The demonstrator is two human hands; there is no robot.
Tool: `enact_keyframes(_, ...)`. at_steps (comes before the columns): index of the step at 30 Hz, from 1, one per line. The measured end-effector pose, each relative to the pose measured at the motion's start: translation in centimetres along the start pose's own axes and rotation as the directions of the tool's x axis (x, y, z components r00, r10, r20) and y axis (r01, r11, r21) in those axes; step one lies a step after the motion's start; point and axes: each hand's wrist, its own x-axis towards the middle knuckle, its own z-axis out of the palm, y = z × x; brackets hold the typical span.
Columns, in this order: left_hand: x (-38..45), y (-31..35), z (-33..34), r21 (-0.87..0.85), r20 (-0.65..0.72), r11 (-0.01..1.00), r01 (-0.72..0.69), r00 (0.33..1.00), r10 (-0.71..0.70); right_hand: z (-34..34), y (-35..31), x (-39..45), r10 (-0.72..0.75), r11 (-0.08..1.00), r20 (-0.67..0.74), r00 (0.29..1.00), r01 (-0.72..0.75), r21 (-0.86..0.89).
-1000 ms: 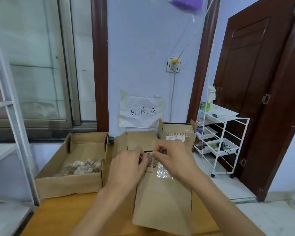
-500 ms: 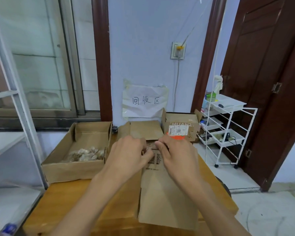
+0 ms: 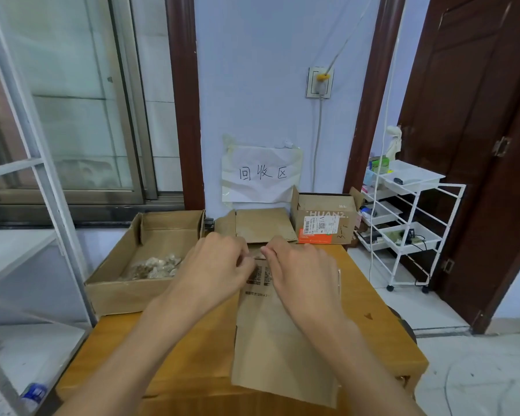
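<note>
A flattened brown cardboard box (image 3: 282, 340) lies on the wooden table (image 3: 373, 310) in front of me, with printed codes near its far end. My left hand (image 3: 219, 268) and my right hand (image 3: 300, 271) meet at that far end, fingers curled, pinching something small at the box's top edge. What the fingertips hold is hidden by the hands. A folded-back flap (image 3: 261, 223) stands just beyond them.
An open cardboard box (image 3: 150, 295) holding several crumpled pale scraps sits at the left. A small labelled box (image 3: 324, 220) stands at the back right. A paper sign (image 3: 261, 175) hangs on the wall. A white wire cart (image 3: 409, 223) stands right, a metal frame (image 3: 51, 205) left.
The view has tilted downwards and more of the table shows. Both hands stay together at the box's far end, shifted a little farther from me; the clear tape seen earlier is covered.
</note>
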Motion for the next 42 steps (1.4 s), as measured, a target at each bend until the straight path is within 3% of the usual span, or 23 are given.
enact_keyframes(6,-0.6,-0.2,0.0,0.019,-0.014,1.000,-0.010,1.000,0.010,-0.3,-0.9,-0.7,-0.008,1.000,-0.045,0.999,0.009,0.021)
enact_keyframes(11,-0.3,0.5,0.1,0.285,0.059,0.957,-0.052,0.998,0.037,-0.4,-1.8,-0.9,-0.024,0.998,-0.010,1.000,0.023,-0.063)
enact_keyframes(14,-0.1,0.5,-0.3,0.332,0.094,0.941,-0.062,0.995,0.032,-0.2,-2.2,-0.6,-0.014,0.994,0.046,0.999,0.019,-0.111)
enact_keyframes(18,0.2,-1.4,-0.5,0.099,0.087,0.991,-0.094,0.993,0.085,-0.1,-1.9,-0.1,-0.028,0.996,0.067,0.997,0.034,-0.086)
enact_keyframes(21,-0.3,-1.9,-0.7,-0.320,0.098,0.945,0.065,0.995,-0.036,-0.3,-1.5,0.3,-0.023,0.999,0.067,0.997,0.026,-0.042)
enact_keyframes(22,-0.4,-2.0,-0.4,-0.381,0.082,0.917,0.117,0.992,-0.093,-0.4,-1.5,0.3,-0.024,0.999,0.070,0.997,0.027,-0.041)
enact_keyframes(27,-1.4,-1.4,0.9,-0.078,-0.054,0.985,0.152,0.986,-0.156,-0.2,-1.9,0.2,-0.052,0.996,0.015,0.999,0.053,-0.066)
enact_keyframes(30,-1.8,-1.1,0.4,0.137,-0.046,0.986,0.095,0.995,-0.089,0.5,-0.7,0.1,-0.129,0.989,-0.017,0.991,0.127,-0.079)
enact_keyframes(33,-1.5,-1.2,0.5,0.202,-0.016,0.978,0.047,0.999,-0.044,1.1,1.3,1.7,-0.116,0.993,-0.007,0.993,0.116,-0.008)
enact_keyframes(35,-0.7,-1.1,1.2,-0.042,0.031,0.997,0.060,0.998,-0.059,0.5,2.0,2.9,-0.023,0.999,0.029,0.999,0.022,0.028)
enact_keyframes(37,0.0,-0.6,1.8,-0.392,0.107,0.910,0.136,0.989,-0.101,-0.3,2.1,2.8,0.050,0.993,0.088,0.995,-0.059,0.105)
enact_keyframes(39,0.6,-0.7,1.9,-0.496,0.114,0.855,0.156,0.987,-0.114,-0.9,1.6,1.3,0.099,0.964,0.204,0.974,-0.145,0.223)
enact_keyframes(42,1.0,-1.6,1.7,-0.592,0.173,0.786,0.176,0.981,-0.089,0.0,1.6,-1.3,0.010,0.983,0.476,0.880,-0.096,0.157)
